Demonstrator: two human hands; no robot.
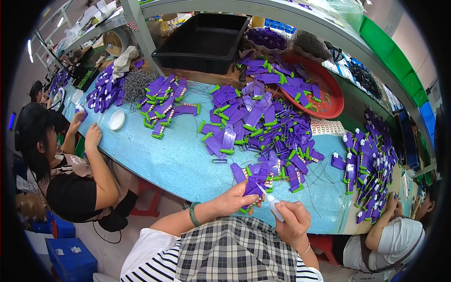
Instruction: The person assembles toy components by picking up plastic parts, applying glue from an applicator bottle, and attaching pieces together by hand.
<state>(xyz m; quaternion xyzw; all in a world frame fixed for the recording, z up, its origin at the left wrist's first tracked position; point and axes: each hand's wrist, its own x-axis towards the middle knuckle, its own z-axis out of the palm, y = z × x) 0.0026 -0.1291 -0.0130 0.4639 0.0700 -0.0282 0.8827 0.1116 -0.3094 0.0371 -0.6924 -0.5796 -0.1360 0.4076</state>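
My left hand [231, 199] is closed on a purple plastic part [254, 188] with a green end, just above the front of the table. In my right hand [293, 222] is a small white squeeze bottle [273, 205], its thin nozzle pointing up and left at that part. The nozzle tip is at or close to the purple surface; whether they touch, I cannot tell. Right beyond my hands lies a large heap of purple parts [253, 113] with green ends, some bearing red-and-white striped strips. My left fingertips are partly hidden behind the part.
A red basin [334, 101] with more parts stands behind the heap, near a black tray [202, 42]. A sticker sheet [327, 127] lies to the right, before another pile [369, 164]. A white dish [117, 120] and tangled grey wire [139, 84] sit left. Co-workers [75, 174] sit on both sides.
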